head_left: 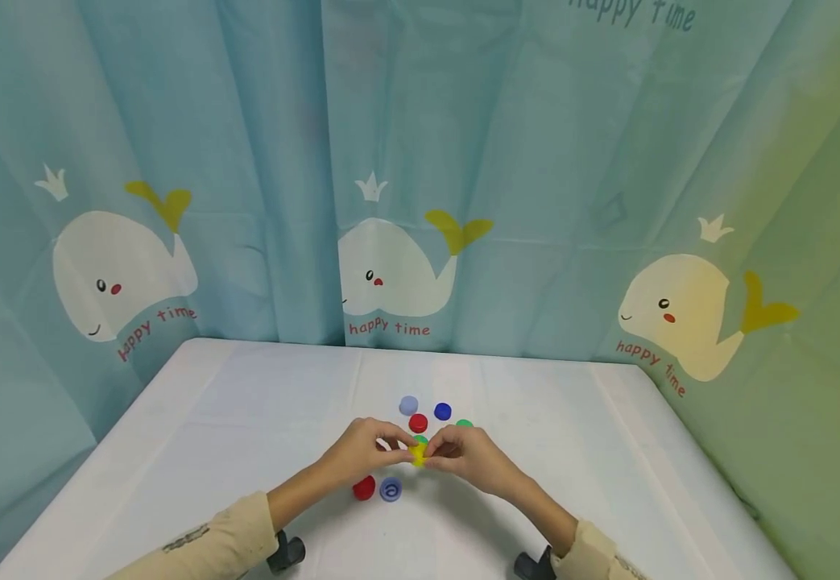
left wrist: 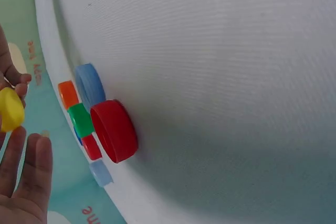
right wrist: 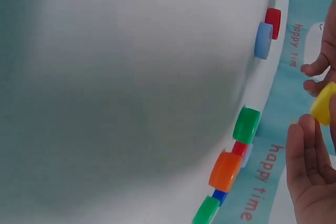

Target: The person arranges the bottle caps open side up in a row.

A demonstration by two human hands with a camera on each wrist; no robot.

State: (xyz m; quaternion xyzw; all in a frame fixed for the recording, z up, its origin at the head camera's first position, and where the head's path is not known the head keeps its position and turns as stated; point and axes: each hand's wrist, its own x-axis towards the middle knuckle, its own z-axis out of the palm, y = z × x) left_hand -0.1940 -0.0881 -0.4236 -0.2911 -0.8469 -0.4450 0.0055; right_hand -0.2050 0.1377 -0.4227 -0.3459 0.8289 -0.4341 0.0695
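Observation:
Above the table, a yellow bottle cap (head_left: pixel 419 454) is pinched between my two hands. My left hand (head_left: pixel 363 448) has thumb and index finger at its left side. From the other side my right hand (head_left: pixel 472 457) pinches it with thumb and index finger. The wrist views show the yellow cap (right wrist: pixel 323 104) raised above the other caps, the remaining fingers of each hand stretched out. Just behind it in the head view, a green cap (head_left: pixel 421 440) is partly covered. An orange cap (right wrist: pixel 226 171) shows in the wrist views but is hidden behind my right hand in the head view.
Farther back lie a light blue cap (head_left: pixel 408 405), a red cap (head_left: pixel 418 424), a dark blue cap (head_left: pixel 443 412) and another green cap (head_left: pixel 465 423). Nearer, below my left hand, are a larger red cap (head_left: pixel 364 487) and a blue cap (head_left: pixel 391 489). A whale-print curtain (head_left: pixel 535 282) hangs behind the white table (head_left: pixel 246 403).

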